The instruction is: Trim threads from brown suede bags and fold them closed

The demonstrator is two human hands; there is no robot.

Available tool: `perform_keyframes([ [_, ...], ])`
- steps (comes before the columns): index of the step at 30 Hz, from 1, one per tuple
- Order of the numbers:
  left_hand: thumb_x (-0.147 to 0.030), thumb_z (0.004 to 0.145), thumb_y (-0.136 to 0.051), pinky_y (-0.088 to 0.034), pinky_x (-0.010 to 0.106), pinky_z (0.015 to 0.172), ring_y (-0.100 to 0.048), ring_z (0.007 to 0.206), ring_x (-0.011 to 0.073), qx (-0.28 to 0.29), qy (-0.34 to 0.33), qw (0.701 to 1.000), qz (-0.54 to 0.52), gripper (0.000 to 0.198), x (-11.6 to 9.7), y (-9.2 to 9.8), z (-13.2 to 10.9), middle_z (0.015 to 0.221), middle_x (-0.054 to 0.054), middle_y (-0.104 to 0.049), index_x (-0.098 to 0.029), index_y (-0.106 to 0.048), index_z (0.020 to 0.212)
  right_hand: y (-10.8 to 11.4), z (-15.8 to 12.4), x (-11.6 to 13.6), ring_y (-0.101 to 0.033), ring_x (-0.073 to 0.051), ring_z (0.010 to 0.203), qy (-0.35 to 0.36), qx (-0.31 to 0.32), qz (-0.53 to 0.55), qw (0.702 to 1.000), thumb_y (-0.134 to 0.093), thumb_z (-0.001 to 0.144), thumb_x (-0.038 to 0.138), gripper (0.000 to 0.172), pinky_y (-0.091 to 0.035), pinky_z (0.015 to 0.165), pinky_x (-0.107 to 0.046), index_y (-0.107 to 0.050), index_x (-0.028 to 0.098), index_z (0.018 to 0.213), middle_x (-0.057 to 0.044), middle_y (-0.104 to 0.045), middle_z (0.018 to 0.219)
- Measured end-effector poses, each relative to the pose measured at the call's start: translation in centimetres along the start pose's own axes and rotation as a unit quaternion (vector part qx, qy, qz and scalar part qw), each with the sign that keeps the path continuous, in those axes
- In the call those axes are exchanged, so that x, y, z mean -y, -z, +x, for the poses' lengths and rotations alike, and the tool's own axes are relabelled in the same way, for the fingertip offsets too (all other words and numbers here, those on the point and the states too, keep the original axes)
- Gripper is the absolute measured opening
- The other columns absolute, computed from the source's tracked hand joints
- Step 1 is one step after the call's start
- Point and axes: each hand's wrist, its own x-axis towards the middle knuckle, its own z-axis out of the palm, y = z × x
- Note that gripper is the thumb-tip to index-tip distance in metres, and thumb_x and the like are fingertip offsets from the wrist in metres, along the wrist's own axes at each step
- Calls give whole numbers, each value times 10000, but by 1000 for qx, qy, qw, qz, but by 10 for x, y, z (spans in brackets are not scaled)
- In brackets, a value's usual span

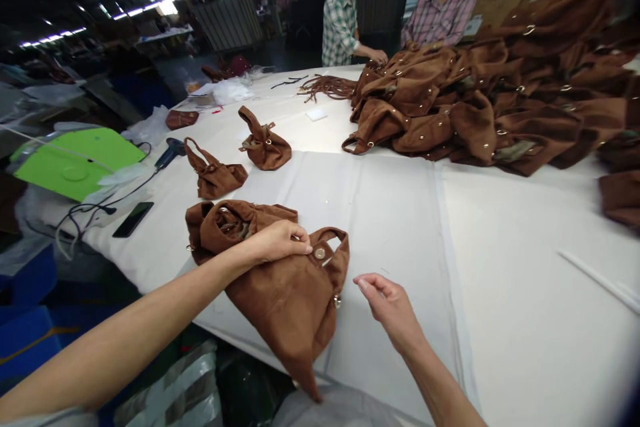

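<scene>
My left hand [286,240], the nearer one, pinches the bag [286,297] beside its snap [320,253], its body lying toward six o'clock, long axis roughly eleven to five, while my loosely curled, empty right hand [390,303] has it at nine.

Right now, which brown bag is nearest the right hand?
The brown bag that the left hand touches beside a round metal snap; every other bag, the pile included, lies farther from the right hand.
</scene>
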Motion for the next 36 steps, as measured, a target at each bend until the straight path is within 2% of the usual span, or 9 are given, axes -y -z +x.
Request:
perform_keyframes([
  [4, -374, 725, -564, -384, 241, 671, -528, 733, 164, -29, 0, 981, -190, 232, -13, -73, 30, 761, 18, -600, -145, -594, 755, 14, 12, 10, -412, -110, 578, 69, -80, 12, 994, -551, 774, 441, 287, -330, 570, -239, -613, 168, 839, 6, -525, 656],
  [7, -346, 719, -559, -383, 231, 635, -501, 686, 143, -55, 30, 957, -285, 200, -9, -136, 46, 715, 5, -563, -147, -545, 722, 30, 19, -15, -414, -121, 582, 65, -118, -26, 991, -562, 760, 400, 242, -325, 569, -245, -602, 165, 799, 13, -504, 620],
  [10, -288, 707, -557, -387, 225, 645, -504, 699, 135, -41, 31, 946, -320, 192, -8, -166, 52, 754, 1, -563, -158, -558, 849, 42, 21, -45, -385, -117, 548, 30, -134, -28, 990, -568, 737, 384, 237, -301, 521, -237, -604, 164, 818, 27, -470, 582],
  [13, -220, 665, -550, -377, 219, 636, -508, 695, 128, 16, 43, 950, -310, 261, -10, -166, 57, 775, 2, -582, -162, -594, 915, 46, 17, -58, -415, -122, 570, 16, -127, -22, 992, -551, 743, 378, 259, -324, 539, -242, -621, 160, 864, 11, -531, 631],
  [18, -229, 621, -554, -336, 224, 542, -481, 587, 126, 70, 80, 961, -257, 195, 0, -163, 69, 635, -2, -575, -134, -646, 764, 51, 11, -56, -511, -152, 702, 24, -77, -48, 996, -502, 790, 332, 252, -383, 654, -268, -636, 178, 938, -26, -624, 817],
  [22, -220, 619, -565, -364, 235, 589, -511, 615, 134, 84, 63, 954, -282, 205, 12, -170, 75, 660, 8, -607, -130, -665, 772, 61, 13, -58, -517, -156, 734, 107, -11, -131, 986, -493, 821, 314, 274, -393, 682, -278, -629, 230, 1044, -33, -594, 816],
  [26, -225, 612, -575, -392, 251, 643, -538, 660, 149, 89, 67, 945, -307, 236, 14, -170, 75, 710, 23, -633, -129, -679, 801, 73, 22, -62, -464, -139, 651, 210, 74, -256, 941, -417, 871, 323, 295, -365, 608, -259, -606, 309, 1097, -9, -475, 669],
  [30, -233, 595, -597, -393, 250, 621, -533, 639, 146, 84, 92, 944, -306, 220, 9, -167, 73, 693, 18, -634, -134, -678, 774, 82, 30, -53, -459, -136, 642, 242, 133, -317, 907, -410, 876, 330, 281, -358, 596, -257, -646, 292, 1023, -16, -466, 683],
  [36, -222, 605, -588, -386, 243, 623, -531, 637, 139, 94, 79, 941, -314, 219, 6, -166, 71, 698, 19, -642, -133, -685, 781, 83, 33, -27, -472, -142, 708, 241, 224, -293, 898, -426, 849, 230, 187, -366, 666, -267, -592, 183, 777, -29, -524, 747],
])
